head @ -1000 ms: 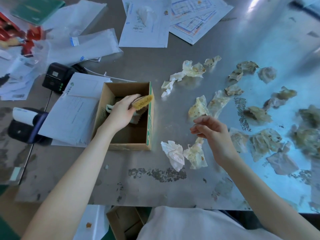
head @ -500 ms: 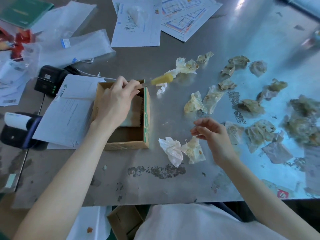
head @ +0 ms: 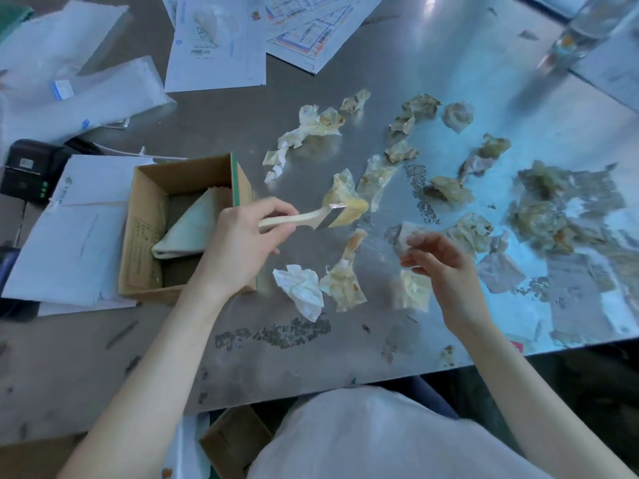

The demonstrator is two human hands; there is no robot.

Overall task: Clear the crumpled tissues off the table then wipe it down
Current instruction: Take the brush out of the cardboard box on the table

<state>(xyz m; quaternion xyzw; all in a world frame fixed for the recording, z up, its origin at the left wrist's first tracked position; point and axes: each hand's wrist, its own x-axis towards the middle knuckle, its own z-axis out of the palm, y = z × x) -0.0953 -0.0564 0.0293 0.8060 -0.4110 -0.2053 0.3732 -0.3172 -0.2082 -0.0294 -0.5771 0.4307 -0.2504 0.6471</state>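
Crumpled tissues (head: 345, 281), steel table (head: 449, 81), wooden brush (head: 311, 217)

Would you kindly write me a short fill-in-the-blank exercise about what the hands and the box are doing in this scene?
1. The left hand grips a brush by its ____ handle.
2. The folded cloth lies inside the ____ box.
3. The right hand holds ____.
4. The crumpled tissues lie on the ____ table.

Missing words: wooden; cardboard; nothing; metal
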